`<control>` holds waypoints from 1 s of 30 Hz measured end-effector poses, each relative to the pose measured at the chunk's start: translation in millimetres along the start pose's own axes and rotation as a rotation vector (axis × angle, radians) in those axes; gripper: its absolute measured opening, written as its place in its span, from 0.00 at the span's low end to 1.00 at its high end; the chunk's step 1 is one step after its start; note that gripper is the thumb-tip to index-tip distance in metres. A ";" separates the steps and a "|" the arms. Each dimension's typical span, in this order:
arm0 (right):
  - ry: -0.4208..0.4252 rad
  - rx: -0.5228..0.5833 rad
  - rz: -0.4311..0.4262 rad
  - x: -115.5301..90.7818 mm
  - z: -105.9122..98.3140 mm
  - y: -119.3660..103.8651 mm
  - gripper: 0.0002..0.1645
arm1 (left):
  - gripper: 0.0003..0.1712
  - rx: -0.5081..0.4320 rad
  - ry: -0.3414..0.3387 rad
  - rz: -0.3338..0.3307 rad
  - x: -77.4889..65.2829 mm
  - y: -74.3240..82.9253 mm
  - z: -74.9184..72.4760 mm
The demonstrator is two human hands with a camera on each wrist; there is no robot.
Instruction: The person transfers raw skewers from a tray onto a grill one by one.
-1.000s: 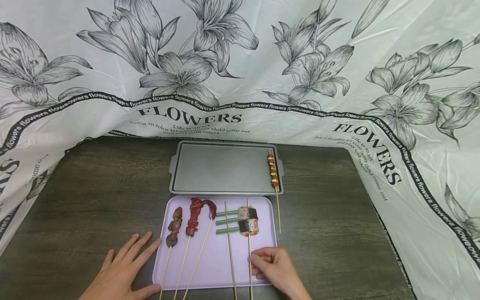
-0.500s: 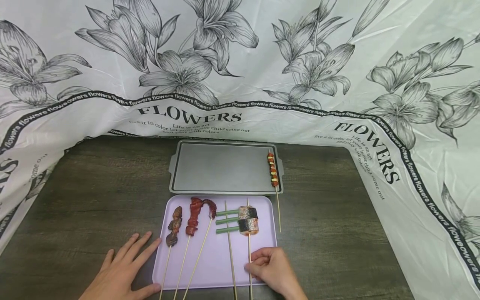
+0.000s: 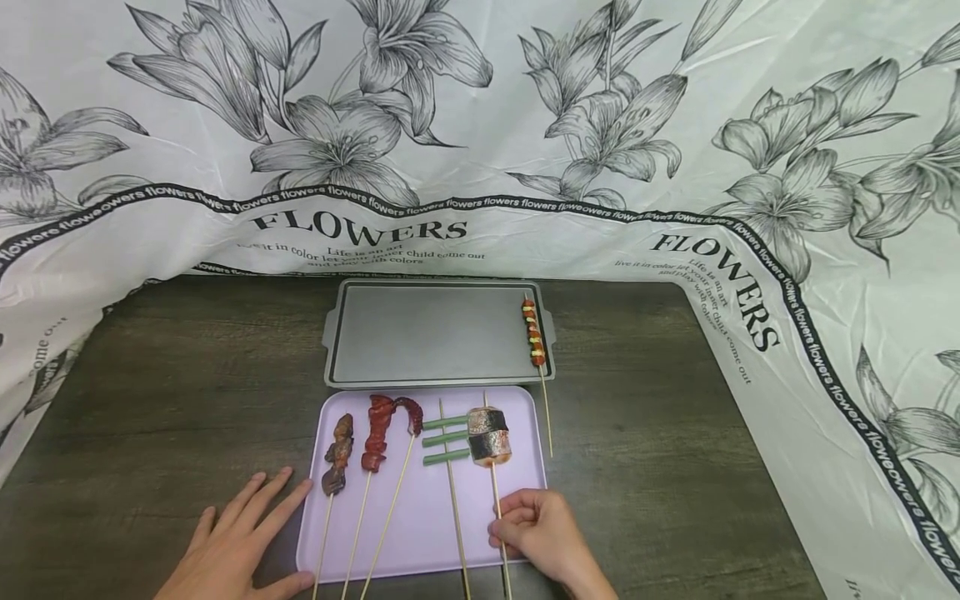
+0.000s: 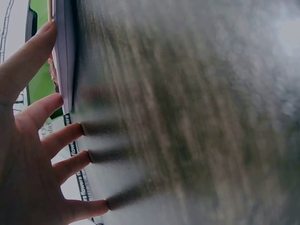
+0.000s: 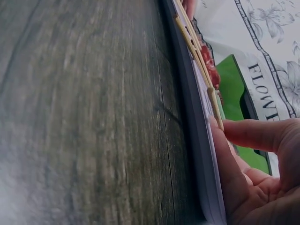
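My right hand (image 3: 543, 533) pinches the stick of a skewer between thumb and fingers, over the near right edge of a lilac tray (image 3: 420, 542). Two thick pinkish pieces with dark bands (image 3: 489, 437) sit at that skewer's upper end. Beside them lies a skewer with several green stalks (image 3: 446, 437) across its stick. Farther left on the tray are a curled dark-red tentacle skewer (image 3: 411, 414), a red meat skewer (image 3: 377, 433) and a brown meat skewer (image 3: 338, 458). With fingers spread, my left hand (image 3: 232, 542) rests on the table, thumb and forefinger at the tray's left edge.
Behind the lilac tray stands a grey baking tray (image 3: 427, 333). A red-and-yellow skewer (image 3: 533, 333) lies along its right side, stick overhanging the front rim. The dark wooden table (image 3: 637, 417) is bounded by a white flower-printed sheet (image 3: 585, 242) at the back and sides.
The head view has shifted slightly, so the scene sits farther left. My right thumb has moved across the stick, and the banded skewer has tilted a little. The left hand stays by the tray.
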State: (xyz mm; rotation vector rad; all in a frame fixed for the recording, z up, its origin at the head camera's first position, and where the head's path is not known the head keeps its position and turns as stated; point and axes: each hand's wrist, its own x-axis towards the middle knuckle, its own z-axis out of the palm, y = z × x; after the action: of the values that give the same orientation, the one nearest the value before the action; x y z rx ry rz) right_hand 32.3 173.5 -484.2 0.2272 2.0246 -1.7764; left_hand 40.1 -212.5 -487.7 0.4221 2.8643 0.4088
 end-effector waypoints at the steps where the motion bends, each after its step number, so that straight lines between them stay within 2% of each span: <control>1: -0.001 0.010 0.000 -0.6 0.0 -0.1 0.09 | 0.59 0.001 -0.002 -0.002 -0.1 0.0 0.1; 7: -0.005 0.052 -0.010 -5.3 -0.5 -3.2 0.12 | 0.59 0.004 0.008 0.001 -1.1 0.2 0.5; 14: -0.004 0.046 -0.031 -12.4 -2.2 -4.5 0.13 | 0.59 -0.004 0.014 -0.002 -1.8 1.2 0.0; 23: -0.046 0.068 -0.011 -32.1 -9.7 -13.5 0.16 | 0.57 0.002 0.025 0.008 -0.2 2.2 -2.2; 30: -0.099 0.024 -0.109 -40.5 -14.8 -26.0 0.17 | 0.57 -0.009 0.031 0.014 -1.7 1.4 -2.0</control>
State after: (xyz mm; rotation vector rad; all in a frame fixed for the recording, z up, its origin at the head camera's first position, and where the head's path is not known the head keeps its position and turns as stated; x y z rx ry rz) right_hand 55.0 190.1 -442.4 0.0359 1.9811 -1.8401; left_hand 41.4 -212.2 -485.2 0.4382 2.8898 0.4343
